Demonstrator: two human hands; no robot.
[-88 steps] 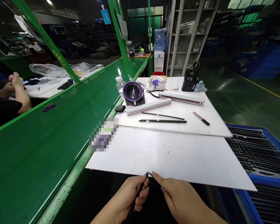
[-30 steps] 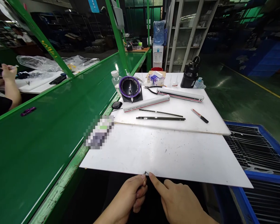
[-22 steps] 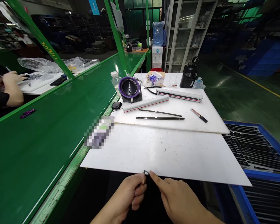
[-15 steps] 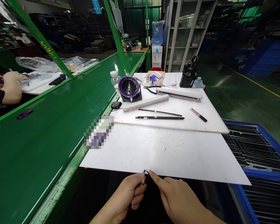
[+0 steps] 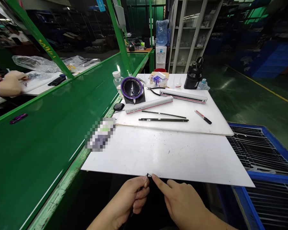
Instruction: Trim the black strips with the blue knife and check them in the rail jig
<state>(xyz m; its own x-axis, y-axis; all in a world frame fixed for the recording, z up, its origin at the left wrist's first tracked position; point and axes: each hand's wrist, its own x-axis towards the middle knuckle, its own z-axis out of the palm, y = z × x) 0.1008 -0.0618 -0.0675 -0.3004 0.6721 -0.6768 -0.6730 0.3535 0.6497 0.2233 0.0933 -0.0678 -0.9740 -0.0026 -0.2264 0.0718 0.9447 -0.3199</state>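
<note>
At the near edge of the white table, my left hand (image 5: pixel 136 195) is closed, thumb and forefinger pinching a thin dark strip (image 5: pixel 148 174) whose small end sticks up. Its lower part is hidden in the hand. My right hand (image 5: pixel 182 199) has its forefinger stretched out, the tip beside or touching the strip's end; its thumb and other fingers are mostly hidden. Farther up, several long glossy dark strips (image 5: pixel 163 119) lie on a white foam sheet (image 5: pixel 213 127). Behind them rest two white model train car shells with red stripes, one left (image 5: pixel 150 104) and one right (image 5: pixel 183 96).
A black-handled cutter (image 5: pixel 203 117) lies at the right; pliers (image 5: pixel 155 90), a purple-rimmed round fan (image 5: pixel 132 88) and a black flask (image 5: pixel 194 75) stand behind. Blue crates (image 5: pixel 249 175) with dark strips flank the right side. Across the green divider (image 5: pixel 50 127), another person's hand (image 5: pixel 12 83) works.
The view has shifted slightly. My hands keep nearly the same pose, while the strip's end between them has changed angle a little. The other person's hand has moved.
</note>
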